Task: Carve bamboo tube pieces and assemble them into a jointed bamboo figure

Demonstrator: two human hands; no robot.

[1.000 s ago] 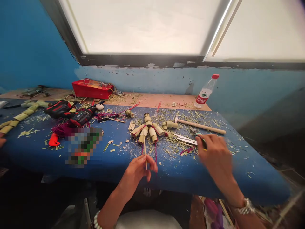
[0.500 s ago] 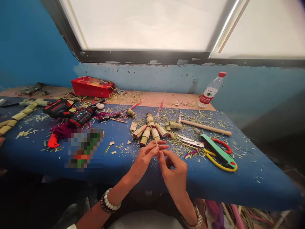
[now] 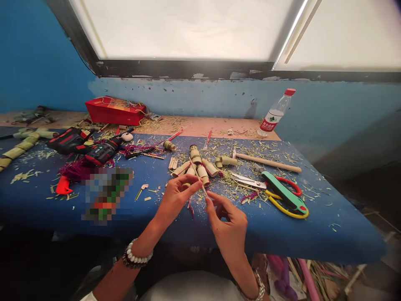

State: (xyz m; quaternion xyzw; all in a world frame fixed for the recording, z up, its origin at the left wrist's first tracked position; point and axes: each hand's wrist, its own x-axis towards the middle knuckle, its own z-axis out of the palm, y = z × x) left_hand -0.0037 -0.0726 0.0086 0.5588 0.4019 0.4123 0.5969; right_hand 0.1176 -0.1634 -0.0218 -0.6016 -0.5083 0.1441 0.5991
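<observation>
A thin pale wooden stick (image 3: 196,172) runs from the bamboo pieces down towards me. My left hand (image 3: 179,196) pinches its middle between thumb and fingers. My right hand (image 3: 228,219) pinches its lower end. Just beyond the hands lies a small figure of bamboo segments (image 3: 196,155), its short tubes fanned out at the bottom and joined with dark red cord. The stick's far tip reaches the figure; whether it goes inside I cannot tell. A red-purple cord end hangs below my left hand.
Right of the hands lie scissors (image 3: 250,181), a green-handled tool (image 3: 283,192) and a hammer (image 3: 267,162). A water bottle (image 3: 272,119) stands behind. To the left are a power drill (image 3: 105,152), purple cord (image 3: 73,169) and a red box (image 3: 115,112). Shavings cover the blue tabletop (image 3: 328,221).
My left hand has shifted left and up along the stick, away from my right hand. The hands were touching before and are now apart. The view has moved slightly.
</observation>
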